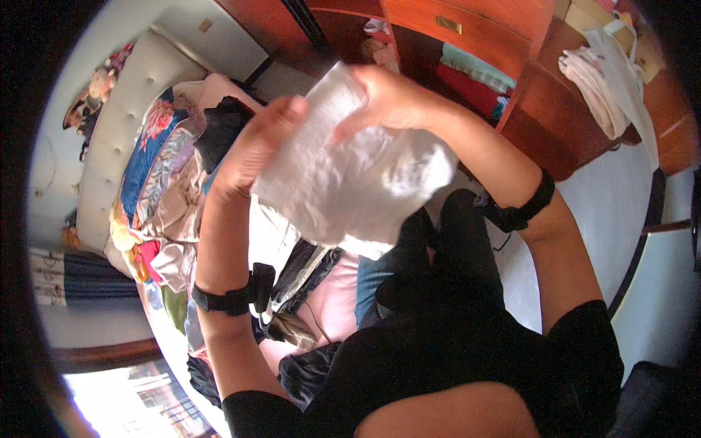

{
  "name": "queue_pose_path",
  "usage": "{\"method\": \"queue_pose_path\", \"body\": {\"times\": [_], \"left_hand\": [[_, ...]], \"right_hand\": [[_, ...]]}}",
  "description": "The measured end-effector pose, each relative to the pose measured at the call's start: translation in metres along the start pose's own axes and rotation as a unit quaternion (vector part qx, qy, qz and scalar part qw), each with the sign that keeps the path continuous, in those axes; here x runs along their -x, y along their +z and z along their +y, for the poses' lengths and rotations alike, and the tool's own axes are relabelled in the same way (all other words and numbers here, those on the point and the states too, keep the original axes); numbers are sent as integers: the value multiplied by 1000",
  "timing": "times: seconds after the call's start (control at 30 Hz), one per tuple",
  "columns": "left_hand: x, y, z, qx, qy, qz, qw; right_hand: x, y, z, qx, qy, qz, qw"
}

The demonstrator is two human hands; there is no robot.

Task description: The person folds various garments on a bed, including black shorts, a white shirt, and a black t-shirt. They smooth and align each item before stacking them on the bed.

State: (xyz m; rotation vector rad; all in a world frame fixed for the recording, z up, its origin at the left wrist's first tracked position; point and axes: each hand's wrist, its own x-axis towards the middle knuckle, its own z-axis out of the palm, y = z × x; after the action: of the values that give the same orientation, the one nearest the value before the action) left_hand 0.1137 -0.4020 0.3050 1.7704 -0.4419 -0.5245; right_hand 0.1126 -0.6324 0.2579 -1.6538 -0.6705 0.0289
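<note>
A white cloth garment (350,180) hangs in the air before me, its upper part a flat, straight-edged band and its lower part loose and crumpled. My right hand (389,98) grips the band near its upper right end, thumb across the front. At the band's left side is my left hand (263,137), thumb up, closed on the cloth's edge; its fingers are mostly hidden and blurred. Below the cloth are my legs in black (465,246), and a black strap circles each forearm.
To the left, a bed with a padded headboard (148,82) bears heaped clothes (175,202) and a blue floral pillow (156,148). A red-brown wooden cabinet (465,22) with open shelves stands ahead. White cloths (597,87) hang at the right, above pale floor (597,191).
</note>
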Motion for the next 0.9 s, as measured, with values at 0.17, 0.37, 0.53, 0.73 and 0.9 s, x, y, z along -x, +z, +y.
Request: {"method": "queue_pose_path", "body": {"times": [0.17,0.37,0.53,0.73,0.9], "left_hand": [[14,2,-21,211,66,77,972],[-16,25,-29,105,124,136,977],[-26,43,-10,39,156,115,980],[-13,65,1,37,206,73,975],[13,67,9,281,38,8,959]], "right_hand": [[3,-31,-14,-124,-83,136,979],[5,-57,-32,50,-61,178,981],[1,-55,-66,342,-233,179,893],[5,-24,-80,353,-84,89,928],[8,-26,-72,296,-205,43,932]]}}
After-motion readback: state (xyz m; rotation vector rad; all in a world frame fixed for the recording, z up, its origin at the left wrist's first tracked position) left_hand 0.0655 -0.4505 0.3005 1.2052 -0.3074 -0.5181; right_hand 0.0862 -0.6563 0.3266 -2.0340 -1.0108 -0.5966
